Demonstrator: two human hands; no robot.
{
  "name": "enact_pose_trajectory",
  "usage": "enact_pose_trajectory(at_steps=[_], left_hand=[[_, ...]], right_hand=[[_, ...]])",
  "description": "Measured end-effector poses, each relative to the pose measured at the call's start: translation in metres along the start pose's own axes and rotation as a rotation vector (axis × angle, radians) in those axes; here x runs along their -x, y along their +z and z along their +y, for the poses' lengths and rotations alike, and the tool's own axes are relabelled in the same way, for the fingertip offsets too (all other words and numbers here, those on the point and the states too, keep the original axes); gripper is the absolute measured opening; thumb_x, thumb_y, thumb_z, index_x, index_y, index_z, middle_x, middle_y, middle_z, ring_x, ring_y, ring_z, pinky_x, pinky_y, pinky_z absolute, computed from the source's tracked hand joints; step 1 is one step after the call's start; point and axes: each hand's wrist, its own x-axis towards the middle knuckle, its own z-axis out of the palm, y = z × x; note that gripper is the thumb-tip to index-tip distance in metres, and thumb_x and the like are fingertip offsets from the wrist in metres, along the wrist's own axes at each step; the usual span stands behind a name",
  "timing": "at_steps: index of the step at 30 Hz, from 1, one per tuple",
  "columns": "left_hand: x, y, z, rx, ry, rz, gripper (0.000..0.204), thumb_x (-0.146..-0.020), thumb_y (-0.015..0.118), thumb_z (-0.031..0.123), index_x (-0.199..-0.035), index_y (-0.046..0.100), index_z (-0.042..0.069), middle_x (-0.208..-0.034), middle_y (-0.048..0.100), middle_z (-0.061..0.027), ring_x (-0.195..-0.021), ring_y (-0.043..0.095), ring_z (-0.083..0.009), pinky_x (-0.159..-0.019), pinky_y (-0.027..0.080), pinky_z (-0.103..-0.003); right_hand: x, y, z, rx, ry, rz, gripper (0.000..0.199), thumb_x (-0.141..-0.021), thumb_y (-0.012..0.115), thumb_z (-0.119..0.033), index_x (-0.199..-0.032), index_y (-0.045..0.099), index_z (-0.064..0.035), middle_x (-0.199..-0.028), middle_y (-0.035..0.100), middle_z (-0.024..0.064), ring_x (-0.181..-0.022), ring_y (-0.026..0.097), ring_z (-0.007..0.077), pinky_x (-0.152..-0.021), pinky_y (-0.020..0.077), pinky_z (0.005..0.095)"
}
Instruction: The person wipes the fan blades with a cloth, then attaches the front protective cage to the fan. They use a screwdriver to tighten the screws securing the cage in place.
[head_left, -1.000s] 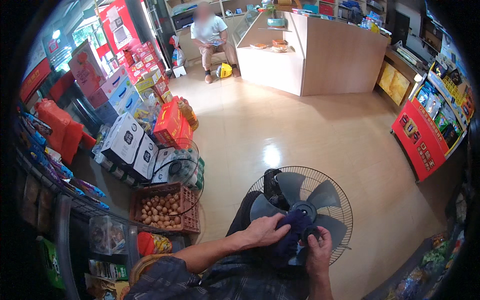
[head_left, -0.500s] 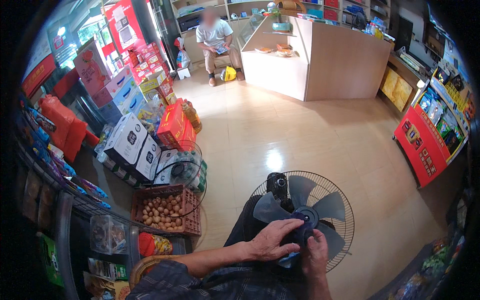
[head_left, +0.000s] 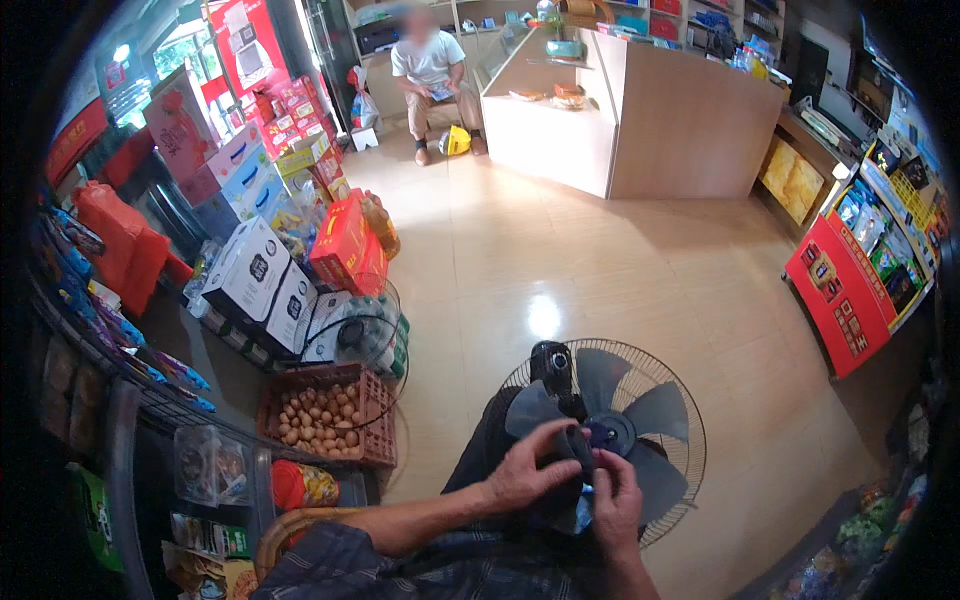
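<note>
A fan with grey blades (head_left: 658, 412) and a round wire rear grille (head_left: 699, 395) is at my lap, its hub facing up. My left hand (head_left: 525, 475) is curled round a dark, rounded, cap-like part (head_left: 574, 447) just left of the hub. Close beside it, my right hand (head_left: 618, 497) has thumb and fingers pinched together near that part; what they grip is too small to make out. A dark purple patch, perhaps cloth, shows between the hands and the hub. Below the hands is a small light-blue piece (head_left: 584, 510), partly hidden.
To the left stand a brown crate (head_left: 385, 440) of eggs, a loose wire fan grille (head_left: 403, 372) leaning over it, and stacked white boxes (head_left: 250, 262). A person (head_left: 430, 65) sits by a pale counter (head_left: 690, 130) at the back. A red display rack (head_left: 842, 295) stands right.
My left hand has gone from lying stretched over the hub to gripping the dark part, drawn slightly left. My right hand has shifted a little down, its fingers pinched.
</note>
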Motion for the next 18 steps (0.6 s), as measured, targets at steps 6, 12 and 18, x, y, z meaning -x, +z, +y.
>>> enact_pose_trajectory(at_steps=[6,12,18], left_hand=[[-0.02,-0.029,0.024,0.499,-0.022,-0.084,0.07,-0.084,0.069,0.01,-0.143,0.032,0.006,-0.134,0.05,-0.0233,-0.119,0.055,-0.0362,-0.104,0.043,-0.047],[-0.011,-0.039,0.025,0.858,-0.075,-0.285,0.075,-0.085,0.071,0.02,-0.146,0.03,0.006,-0.14,0.044,-0.0242,-0.121,0.054,-0.0369,-0.107,0.041,-0.046],[-0.01,-0.046,0.019,1.037,-0.125,-0.331,0.075,-0.085,0.069,0.021,-0.146,0.029,0.005,-0.138,0.044,-0.0272,-0.112,0.059,-0.0371,-0.101,0.046,-0.045]], right_hand=[[0.004,0.02,-0.018,0.791,-0.448,-0.301,0.065,-0.076,0.076,-0.02,-0.134,0.049,-0.0108,-0.109,0.057,0.0134,-0.102,0.054,0.0341,-0.089,0.0437,0.0432],[0.001,0.02,-0.001,0.656,-0.458,-0.224,0.035,-0.072,0.074,-0.006,-0.105,0.063,-0.0065,-0.104,0.055,0.0123,-0.099,0.054,0.031,-0.086,0.0437,0.0408],[0.001,-0.006,-0.025,-0.491,0.214,-0.095,0.032,-0.096,0.053,-0.025,-0.115,0.055,-0.0001,-0.119,0.06,0.0122,-0.108,0.06,0.0258,-0.098,0.0448,0.0375]])
